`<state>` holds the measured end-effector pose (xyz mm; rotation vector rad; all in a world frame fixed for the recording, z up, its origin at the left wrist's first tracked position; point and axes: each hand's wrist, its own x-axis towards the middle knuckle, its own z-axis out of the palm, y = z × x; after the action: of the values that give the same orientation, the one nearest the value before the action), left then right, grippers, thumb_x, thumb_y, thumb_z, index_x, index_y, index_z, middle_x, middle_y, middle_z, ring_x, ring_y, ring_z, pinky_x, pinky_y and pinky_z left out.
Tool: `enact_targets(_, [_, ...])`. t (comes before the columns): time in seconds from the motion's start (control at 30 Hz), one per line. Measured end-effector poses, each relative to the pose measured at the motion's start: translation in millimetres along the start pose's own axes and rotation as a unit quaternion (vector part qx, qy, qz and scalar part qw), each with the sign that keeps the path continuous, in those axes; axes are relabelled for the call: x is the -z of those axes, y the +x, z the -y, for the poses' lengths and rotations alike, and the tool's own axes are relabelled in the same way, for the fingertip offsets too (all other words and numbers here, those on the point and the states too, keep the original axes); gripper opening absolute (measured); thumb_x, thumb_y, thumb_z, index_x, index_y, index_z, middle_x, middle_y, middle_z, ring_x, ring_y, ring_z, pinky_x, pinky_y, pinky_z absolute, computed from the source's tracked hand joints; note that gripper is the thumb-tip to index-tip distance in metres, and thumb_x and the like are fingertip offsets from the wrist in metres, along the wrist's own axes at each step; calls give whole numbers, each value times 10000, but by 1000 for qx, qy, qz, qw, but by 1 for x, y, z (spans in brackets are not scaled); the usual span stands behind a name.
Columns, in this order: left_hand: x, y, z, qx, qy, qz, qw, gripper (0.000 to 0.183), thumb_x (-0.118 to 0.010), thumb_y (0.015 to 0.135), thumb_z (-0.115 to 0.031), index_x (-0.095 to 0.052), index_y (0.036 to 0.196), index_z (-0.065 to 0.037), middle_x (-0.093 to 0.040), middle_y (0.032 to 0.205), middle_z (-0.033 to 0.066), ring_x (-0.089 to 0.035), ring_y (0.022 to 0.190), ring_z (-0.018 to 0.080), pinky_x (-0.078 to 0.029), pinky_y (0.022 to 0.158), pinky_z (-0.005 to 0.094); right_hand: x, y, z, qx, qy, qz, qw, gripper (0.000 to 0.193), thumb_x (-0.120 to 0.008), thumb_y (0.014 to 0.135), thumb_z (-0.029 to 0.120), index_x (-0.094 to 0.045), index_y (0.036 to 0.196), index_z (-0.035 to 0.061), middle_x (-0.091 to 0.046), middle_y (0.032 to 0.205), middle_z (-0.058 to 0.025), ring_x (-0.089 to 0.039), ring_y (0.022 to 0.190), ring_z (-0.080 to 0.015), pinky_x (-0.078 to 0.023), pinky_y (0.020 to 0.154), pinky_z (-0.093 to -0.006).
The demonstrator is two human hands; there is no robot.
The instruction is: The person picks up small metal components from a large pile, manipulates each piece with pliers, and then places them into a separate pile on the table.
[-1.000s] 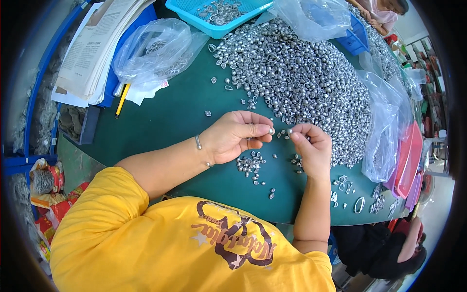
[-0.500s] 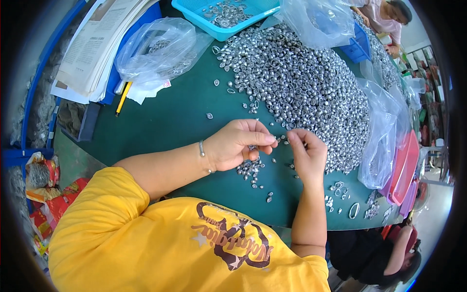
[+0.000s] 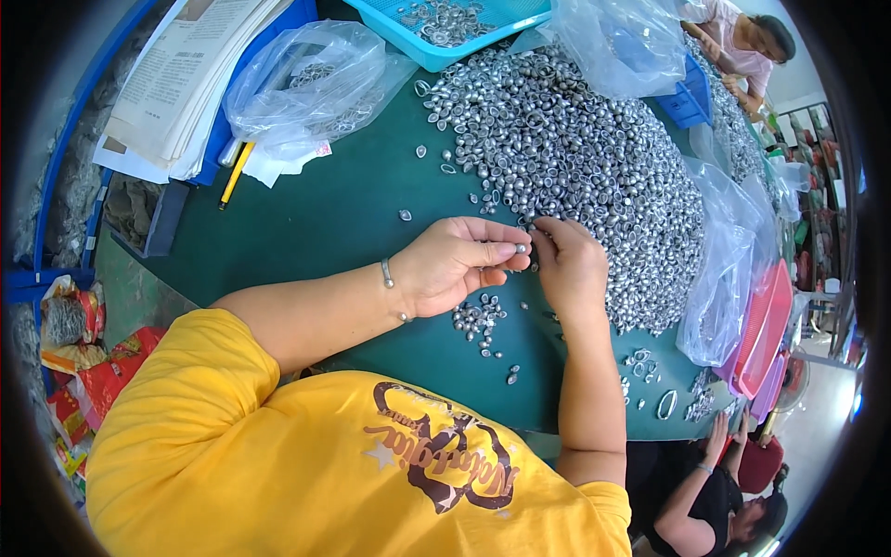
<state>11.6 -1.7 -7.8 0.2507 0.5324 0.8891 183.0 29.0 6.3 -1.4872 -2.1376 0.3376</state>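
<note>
Between the thumb and fingers of my left hand is a small rounded silver metal piece. My right hand is just beside it, at the near left edge of a big heap of similar metal pieces. Its thumb and index finger are pinched together; what lies between them is too small and hidden to make out. Below my left hand, a small cluster of metal pieces lies on the green tabletop.
A blue-green basket, clear plastic bags and a paper stack stand at the back. A yellow pencil lies there too. Red and purple trays sit at right. Two other people are on the right side.
My right hand has moved up and left to the heap's edge, close to my left hand. At lower right, another person's hands have come up to the table edge.
</note>
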Motion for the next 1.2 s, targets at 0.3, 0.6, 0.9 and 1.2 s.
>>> enact_targets(0.3, [0, 0, -1, 7, -4, -5, 1000, 179, -547, 825, -22, -573, 998, 16, -606, 934, 97, -597, 858, 155, -491, 706, 216, 19, -19, 6, -18, 227, -29, 973, 132, -686, 678, 17, -666, 806, 42, -543, 605, -29, -484, 522, -102, -368, 477, -219])
enact_targets(0.6, [-3, 0, -3, 20, 31, 5, 999, 160, -544, 823, -33, -576, 972, 17, -603, 936, 96, -591, 827, 140, -490, 688, 213, 46, -36, -31, -89, 811, -29, 577, 182, -453, 869, 71, -537, 1011, -5, -312, 515, 27, -263, 408, -61, -214, 369, -199])
enact_targets(0.9, [0, 2, -2, 22, 30, 6, 999, 141, -521, 836, -34, -587, 948, 20, -602, 913, 100, -589, 810, 137, -494, 677, 214, 32, -35, -36, -155, 141, -144, 967, 132, -644, 756, 73, -629, 838, -29, -586, 634, -58, -545, 569, -128, -436, 546, -237])
enact_targets(1.2, [1, 2, -1, 24, 50, 6, 998, 142, -531, 833, -41, -588, 949, 19, -606, 914, 101, -598, 795, 130, -502, 668, 209, 26, -28, -17, -229, 203, -17, 952, 57, -597, 784, 73, -597, 766, 19, -543, 641, -6, -496, 511, -103, -389, 470, -231])
